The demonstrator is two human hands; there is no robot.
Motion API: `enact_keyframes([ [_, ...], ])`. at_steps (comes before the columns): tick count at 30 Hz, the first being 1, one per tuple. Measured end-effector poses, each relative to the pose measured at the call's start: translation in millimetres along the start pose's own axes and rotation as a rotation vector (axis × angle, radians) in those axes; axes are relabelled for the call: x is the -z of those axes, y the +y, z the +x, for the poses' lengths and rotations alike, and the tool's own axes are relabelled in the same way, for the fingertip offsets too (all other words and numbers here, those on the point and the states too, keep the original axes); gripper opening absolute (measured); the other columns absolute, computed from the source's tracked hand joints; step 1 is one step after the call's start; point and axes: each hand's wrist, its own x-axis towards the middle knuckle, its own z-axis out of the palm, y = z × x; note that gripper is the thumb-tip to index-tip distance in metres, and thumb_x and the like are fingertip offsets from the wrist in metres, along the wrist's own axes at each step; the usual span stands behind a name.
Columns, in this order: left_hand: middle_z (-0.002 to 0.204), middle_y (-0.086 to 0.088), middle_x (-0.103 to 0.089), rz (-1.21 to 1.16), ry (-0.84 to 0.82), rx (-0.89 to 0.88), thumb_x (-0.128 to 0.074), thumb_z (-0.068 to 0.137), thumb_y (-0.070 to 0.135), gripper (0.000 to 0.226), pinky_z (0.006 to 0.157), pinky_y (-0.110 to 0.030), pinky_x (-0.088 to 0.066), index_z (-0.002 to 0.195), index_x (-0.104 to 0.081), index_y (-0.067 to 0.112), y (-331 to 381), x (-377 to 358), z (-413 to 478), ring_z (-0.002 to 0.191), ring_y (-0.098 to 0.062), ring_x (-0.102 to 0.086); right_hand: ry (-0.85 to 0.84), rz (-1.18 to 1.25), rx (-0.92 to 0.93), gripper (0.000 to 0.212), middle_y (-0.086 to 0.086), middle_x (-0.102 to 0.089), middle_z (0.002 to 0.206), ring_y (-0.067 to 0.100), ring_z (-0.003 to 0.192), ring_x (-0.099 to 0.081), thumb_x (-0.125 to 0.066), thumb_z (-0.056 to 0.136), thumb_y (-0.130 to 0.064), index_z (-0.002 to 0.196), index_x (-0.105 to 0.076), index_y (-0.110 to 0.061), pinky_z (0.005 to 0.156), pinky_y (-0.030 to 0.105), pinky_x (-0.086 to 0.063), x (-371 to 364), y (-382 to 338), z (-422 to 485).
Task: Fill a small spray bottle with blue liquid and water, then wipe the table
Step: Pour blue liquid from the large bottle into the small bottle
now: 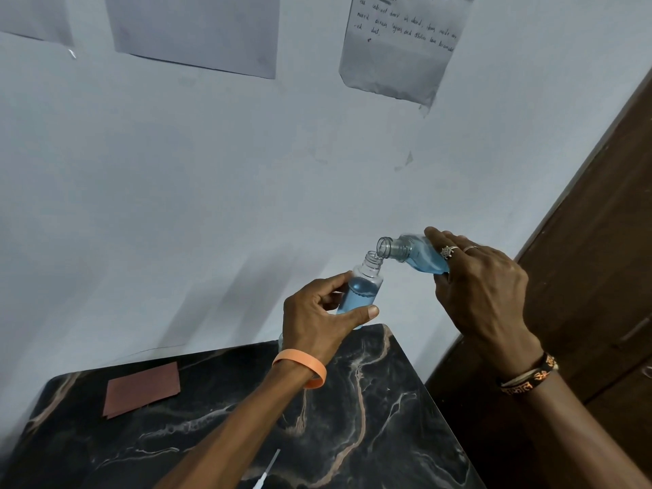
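My left hand grips a small clear spray bottle, uncapped and roughly upright, with blue liquid filling most of its body. My right hand holds a larger clear bottle of blue liquid tilted sideways, its open mouth touching the small bottle's neck from the upper right. Both bottles are held in the air above the far edge of a black marble-patterned table. A brown folded cloth lies flat on the table's left part. A thin white tube, likely the sprayer's dip tube, lies at the bottom edge.
A pale wall with taped paper sheets stands right behind the table. A dark brown wooden door or cabinet runs along the right side. My left wrist wears an orange band.
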Motion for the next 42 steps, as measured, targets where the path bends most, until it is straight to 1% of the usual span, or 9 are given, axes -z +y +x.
enact_keyframes([
  [3, 0.098, 0.038, -0.065, 0.002, -0.001, -0.007, -0.081, 0.057, 0.060, 0.047, 0.069, -0.009, -0.052, 0.100, -0.062, 0.062, 1.3, 0.0, -0.3, 0.090, 0.003, -0.067, 0.013, -0.004, 0.004, 0.060, 0.014, -0.074, 0.109, 0.035, 0.098, -0.072, -0.082, 0.065, 0.003, 0.122, -0.071, -0.011, 0.077, 0.042, -0.058, 0.2, 0.3, 0.1],
  [7, 0.098, 0.037, -0.066, 0.002, 0.004, -0.011, -0.080, 0.057, 0.062, 0.047, 0.071, -0.011, -0.054, 0.100, -0.062, 0.062, 1.7, -0.4, 0.4, 0.091, 0.002, -0.067, 0.014, -0.004, 0.003, 0.060, 0.014, -0.074, 0.109, 0.035, 0.099, -0.071, -0.081, 0.065, 0.003, 0.122, -0.070, -0.011, 0.078, 0.043, -0.058, -0.5, 0.7, 0.7],
  [12, 0.097, 0.035, -0.067, -0.005, 0.002, -0.003, -0.083, 0.057, 0.056, 0.050, 0.069, -0.009, -0.052, 0.105, -0.068, 0.050, 1.0, -0.3, 0.3, 0.089, 0.002, -0.067, 0.016, 0.007, 0.004, 0.060, 0.014, -0.073, 0.110, 0.034, 0.100, -0.071, -0.081, 0.064, 0.003, 0.122, -0.070, -0.011, 0.079, 0.043, -0.057, -1.2, 1.5, 0.8],
  [16, 0.094, 0.042, -0.064, -0.003, 0.001, 0.000, -0.080, 0.056, 0.060, 0.045, 0.067, -0.006, -0.049, 0.097, -0.063, 0.059, 2.8, -0.3, 0.4, 0.089, 0.005, -0.066, 0.025, 0.004, 0.002, 0.060, 0.014, -0.074, 0.109, 0.034, 0.100, -0.071, -0.081, 0.064, 0.004, 0.122, -0.071, -0.011, 0.080, 0.043, -0.057, -2.0, 2.1, 1.1],
  [21, 0.095, 0.040, -0.065, -0.001, -0.004, -0.006, -0.082, 0.058, 0.056, 0.045, 0.068, -0.007, -0.050, 0.098, -0.063, 0.061, 2.7, -0.4, 0.2, 0.090, 0.004, -0.067, 0.022, 0.003, 0.007, 0.062, 0.012, -0.074, 0.110, 0.033, 0.099, -0.072, -0.081, 0.063, 0.003, 0.122, -0.071, -0.013, 0.080, 0.041, -0.057, -2.5, 2.4, 0.9],
  [24, 0.096, 0.040, -0.064, 0.002, -0.004, -0.012, -0.081, 0.057, 0.058, 0.045, 0.068, -0.007, -0.050, 0.098, -0.062, 0.063, 2.3, -0.3, 0.1, 0.090, 0.003, -0.067, 0.021, -0.004, 0.008, 0.062, 0.012, -0.074, 0.110, 0.033, 0.099, -0.072, -0.081, 0.063, 0.003, 0.122, -0.071, -0.012, 0.079, 0.040, -0.057, -2.2, 2.6, 1.0],
  [30, 0.096, 0.035, -0.067, -0.002, 0.005, -0.009, -0.082, 0.057, 0.058, 0.047, 0.068, -0.009, -0.051, 0.100, -0.064, 0.057, 0.9, -0.3, 0.2, 0.090, 0.002, -0.067, 0.016, -0.002, 0.006, 0.061, 0.014, -0.074, 0.109, 0.034, 0.099, -0.072, -0.083, 0.063, 0.003, 0.122, -0.071, -0.011, 0.079, 0.043, -0.057, -0.7, 1.0, 0.8],
  [38, 0.096, 0.037, -0.066, -0.004, 0.003, -0.003, -0.083, 0.056, 0.057, 0.048, 0.068, -0.008, -0.051, 0.100, -0.064, 0.057, 0.7, -0.4, 0.1, 0.090, 0.003, -0.067, 0.027, -0.005, 0.010, 0.061, 0.013, -0.073, 0.109, 0.034, 0.099, -0.072, -0.083, 0.064, 0.003, 0.122, -0.071, -0.011, 0.079, 0.043, -0.057, -1.4, 1.8, 0.1],
  [42, 0.097, 0.034, -0.067, -0.002, 0.013, 0.001, -0.083, 0.056, 0.057, 0.049, 0.068, -0.009, -0.051, 0.101, -0.066, 0.055, 0.6, -1.5, 0.0, 0.089, 0.001, -0.067, 0.025, -0.001, 0.008, 0.061, 0.013, -0.073, 0.110, 0.034, 0.099, -0.071, -0.082, 0.064, 0.003, 0.122, -0.070, -0.012, 0.079, 0.042, -0.057, -1.7, 2.8, 0.1],
])
